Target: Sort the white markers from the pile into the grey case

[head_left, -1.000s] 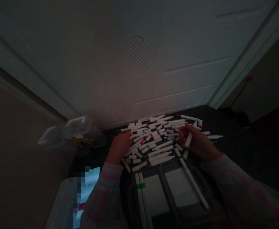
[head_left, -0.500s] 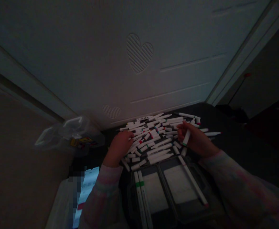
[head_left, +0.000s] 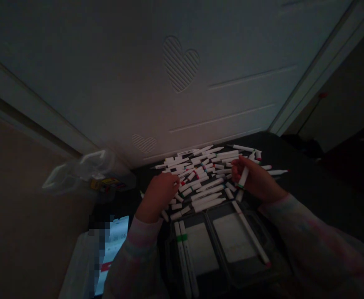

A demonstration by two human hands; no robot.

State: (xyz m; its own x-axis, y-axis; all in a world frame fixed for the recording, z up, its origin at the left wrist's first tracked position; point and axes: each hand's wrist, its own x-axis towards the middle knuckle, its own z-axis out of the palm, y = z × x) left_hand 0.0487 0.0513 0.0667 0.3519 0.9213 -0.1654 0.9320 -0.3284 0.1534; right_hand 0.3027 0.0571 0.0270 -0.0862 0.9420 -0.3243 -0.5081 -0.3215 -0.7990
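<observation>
A heap of white markers (head_left: 207,174) with coloured bands lies on a dark surface in dim light. My right hand (head_left: 257,180) is closed round one white marker (head_left: 243,177) with a green end, at the heap's right side. My left hand (head_left: 161,192) rests on the heap's left edge, fingers curled over the markers; what they grip is hidden. In front of the heap sits a dark open case (head_left: 166,253). Two markers (head_left: 183,253) lie in its left half and one long marker (head_left: 250,234) in its right half.
A clear plastic container (head_left: 88,174) with a white handle stands at the left. A lit screen (head_left: 113,245) lies at the lower left. A pale door (head_left: 138,83) with embossed hearts rises right behind the heap. To the right the floor is dark.
My left hand has slid a little toward me along the heap's left edge. My right hand keeps its hold on the green-ended marker. The view has shifted slightly downward.
</observation>
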